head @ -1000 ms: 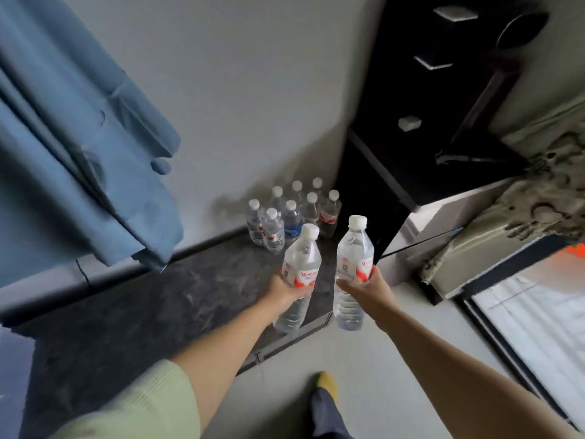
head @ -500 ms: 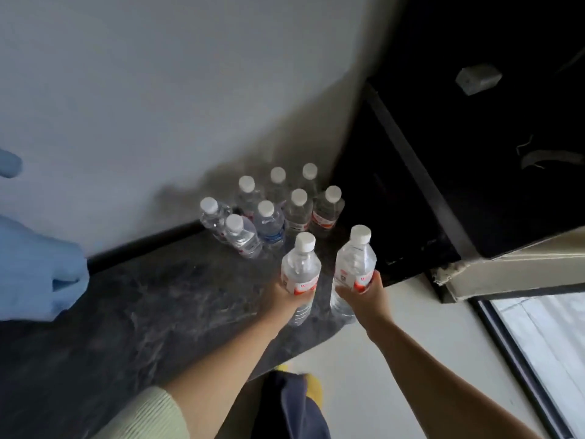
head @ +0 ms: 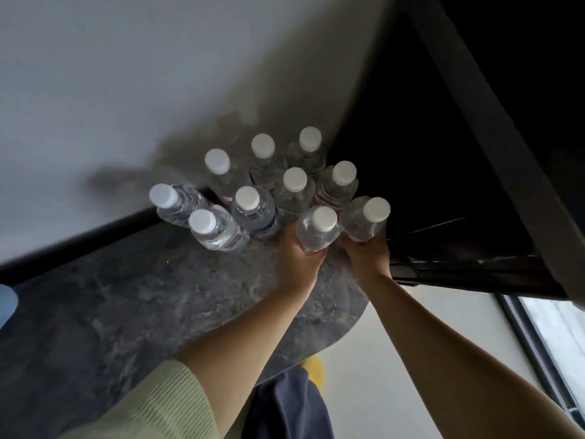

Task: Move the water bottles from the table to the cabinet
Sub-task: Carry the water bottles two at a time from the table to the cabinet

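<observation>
Several clear water bottles with white caps (head: 253, 207) stand clustered on a dark marbled cabinet top (head: 126, 305), in the corner against the wall. My left hand (head: 299, 259) grips a bottle (head: 316, 231) at the front of the cluster. My right hand (head: 367, 253) grips another bottle (head: 364, 218) just to its right, beside the black furniture. Both held bottles stand upright and close against the others. Whether their bases touch the surface is hidden by my hands.
A tall black piece of furniture (head: 474, 153) rises right beside the bottles. A pale wall (head: 158, 74) backs the surface. The light floor (head: 395, 343), my foot in a yellow slipper (head: 313, 370) and a window frame (head: 538, 343) lie at lower right. Blue cloth (head: 6, 302) shows at the left edge.
Both hands have carried their bottles forward and down to the front of the cluster. The view has closed in, looking more steeply down on the caps.
</observation>
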Tool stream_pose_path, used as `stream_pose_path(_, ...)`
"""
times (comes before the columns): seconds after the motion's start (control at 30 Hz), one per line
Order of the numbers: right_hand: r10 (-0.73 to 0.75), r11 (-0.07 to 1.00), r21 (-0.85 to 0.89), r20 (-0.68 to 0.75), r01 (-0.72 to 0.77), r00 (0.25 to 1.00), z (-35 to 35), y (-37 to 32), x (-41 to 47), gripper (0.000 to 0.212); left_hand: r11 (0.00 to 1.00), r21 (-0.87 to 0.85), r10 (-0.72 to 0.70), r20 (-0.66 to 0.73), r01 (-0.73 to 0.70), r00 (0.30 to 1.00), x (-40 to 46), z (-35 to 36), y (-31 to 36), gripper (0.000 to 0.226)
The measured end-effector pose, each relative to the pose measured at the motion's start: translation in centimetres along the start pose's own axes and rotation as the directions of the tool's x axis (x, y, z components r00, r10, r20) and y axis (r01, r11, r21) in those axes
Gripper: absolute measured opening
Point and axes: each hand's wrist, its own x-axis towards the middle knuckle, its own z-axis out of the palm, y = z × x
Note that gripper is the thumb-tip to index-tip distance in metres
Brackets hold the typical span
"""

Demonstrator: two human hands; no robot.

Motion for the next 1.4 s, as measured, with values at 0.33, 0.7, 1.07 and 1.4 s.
stream_pose_path(0.33, -0.017, 0.999, -0.039, 0.131, 0.022, 0.991, -0.7, 0.1, -0.2, 0.097, 0.999, -0.046, -0.016, 0.123, 0.022, 0.992, 0.2, 0.1, -0.4, 0.078)
stream_pose_path(0.7, -0.094, 0.976, -0.182, 0.148, 0.121, 0.984, -5.1, -2.9, -6.2, 0.099, 0.993, 0.116, -0.020, 0.202, -0.003, 0.979, -3.2, -5.7, 3.6, 0.099)
stream_pose_path(1.07, -0.424, 0.732, -0.412, 0.348, 0.543, 0.836, -10.0, -12.3, -16.6, 0.075, 0.954, 0.277, -0.002, 0.378, -0.111, 0.926, -9.0, -13.5, 16.1, 0.069)
stream_pose_path(1.4, -0.546, 0.253, -0.577, 0.578, 0.776, 0.607, -7.0, -18.8, -28.0, 0.058, 0.629, 0.729, 0.136, 0.240, -0.271, 0.961, -14.3, -29.3, 20.7, 0.046)
